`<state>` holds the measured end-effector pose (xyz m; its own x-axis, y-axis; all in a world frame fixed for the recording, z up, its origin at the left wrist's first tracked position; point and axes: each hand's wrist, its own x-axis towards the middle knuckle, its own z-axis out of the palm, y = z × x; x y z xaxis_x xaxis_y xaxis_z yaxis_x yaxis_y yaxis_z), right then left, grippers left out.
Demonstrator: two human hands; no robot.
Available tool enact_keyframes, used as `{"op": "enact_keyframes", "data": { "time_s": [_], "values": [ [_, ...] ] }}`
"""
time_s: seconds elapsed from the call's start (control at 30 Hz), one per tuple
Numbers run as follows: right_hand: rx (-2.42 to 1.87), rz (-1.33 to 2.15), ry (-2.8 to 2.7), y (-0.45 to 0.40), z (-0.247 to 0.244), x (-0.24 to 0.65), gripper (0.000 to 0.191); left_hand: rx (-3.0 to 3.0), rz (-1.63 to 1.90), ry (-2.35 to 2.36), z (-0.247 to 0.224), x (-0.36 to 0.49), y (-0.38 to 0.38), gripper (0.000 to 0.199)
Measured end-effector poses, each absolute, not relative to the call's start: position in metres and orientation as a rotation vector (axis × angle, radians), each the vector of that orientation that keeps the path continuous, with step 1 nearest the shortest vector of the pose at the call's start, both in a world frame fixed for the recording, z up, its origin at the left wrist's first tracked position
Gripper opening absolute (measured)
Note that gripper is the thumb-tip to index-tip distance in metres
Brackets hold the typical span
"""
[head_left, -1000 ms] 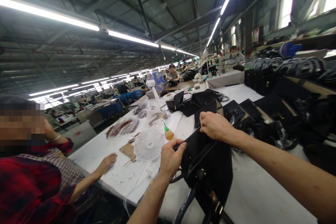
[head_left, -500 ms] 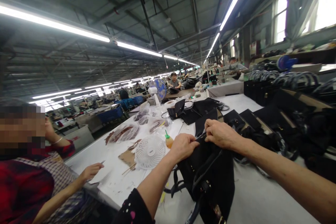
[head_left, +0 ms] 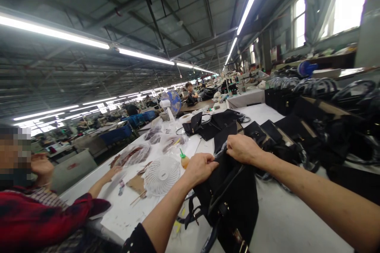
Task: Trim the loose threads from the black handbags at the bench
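Fingers curled tight, the left hand and right hand pinch the top edge of a black bag.

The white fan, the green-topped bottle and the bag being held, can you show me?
White fan (head_left: 163, 176), head view: middle of its grille.
Bottle (head_left: 184, 162), head view: its yellowish body.
Held bag (head_left: 240, 199), head view: its black side.

I see a black left sleeve, dotted with small pale spots along one side; the print is too small to make out. Its edge looks plain and runs slantwise across the arm. Beyond it the left forearm is bare, down to a bare left hand. Right forearm is bare too, slimmer toward the wrist; right hand likewise bare.
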<state>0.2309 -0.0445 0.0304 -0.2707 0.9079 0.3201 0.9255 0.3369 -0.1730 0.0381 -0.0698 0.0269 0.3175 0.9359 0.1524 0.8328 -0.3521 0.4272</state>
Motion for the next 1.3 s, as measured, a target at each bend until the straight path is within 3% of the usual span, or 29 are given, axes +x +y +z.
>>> {"op": "enact_keyframes", "data": {
  "time_s": [0.3, 0.47, 0.8, 1.03, 1.3],
  "values": [
    [-1.687, -0.128, -2.236, -0.045, 0.033, 0.221, 0.021, 2.305, 0.457, 1.559, 0.033, 0.038, -0.063, 0.018],
    [-1.693, -0.144, -2.238, -0.041, 0.029, 0.223, 0.022, 2.275, 0.447, 1.534, 0.030, 0.056, -0.040, 0.032],
    [-1.292, -0.007, -2.370, -0.059, 0.023, 0.244, 0.008, 2.320, 0.422, 1.714, 0.022, 0.067, -0.054, 0.026],
    [-1.462, 0.006, -2.331, -0.058, 0.028, 0.238, 0.013, 2.275, 0.669, 1.524, 0.015, 0.058, -0.053, 0.029],
    [-1.644, -0.044, -2.262, -0.062, 0.034, 0.234, 0.018, 2.111, 0.679, 1.469, 0.008, 0.061, -0.049, 0.030]
  ]
}}
